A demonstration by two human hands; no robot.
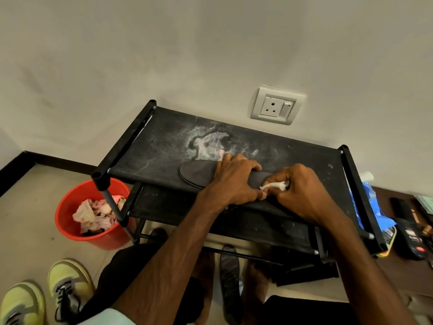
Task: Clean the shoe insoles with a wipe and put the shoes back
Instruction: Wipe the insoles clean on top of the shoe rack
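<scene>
Two forearms are reaching out from right under the camera, both hands working on the top shelf of a black shoe rack (150, 146). The left hand (234, 181) is lying across the middle of a dark insole (199, 172), fingers mostly straight, pressing it flat onto the fabric shelf. The right hand (302, 193) is curled up and pinching a small scrunched white wipe (275, 186) against the heel end of the insole, just beside the left thumb.

So the wiping step is looking like it's in progress on this one. What seems to be a second insole (230, 277) is lying on the floor between the legs, and the yellow sneakers (68, 285) are waiting on the floor off to the left, not yet put back.

Stuff I'd be worrying about: the insole is sitting close to the front edge of the shelf, so a hard rub toward the body could be sliding it off. The shelf is also carrying a chalky white patch (208, 141) just behind the insole, so the underside may be picking that up. And the wipe is bunched so small it's probably only cleaning a thin streak. The red bucket (68, 202) beside the rack is holding crumpled wipes already.
</scene>
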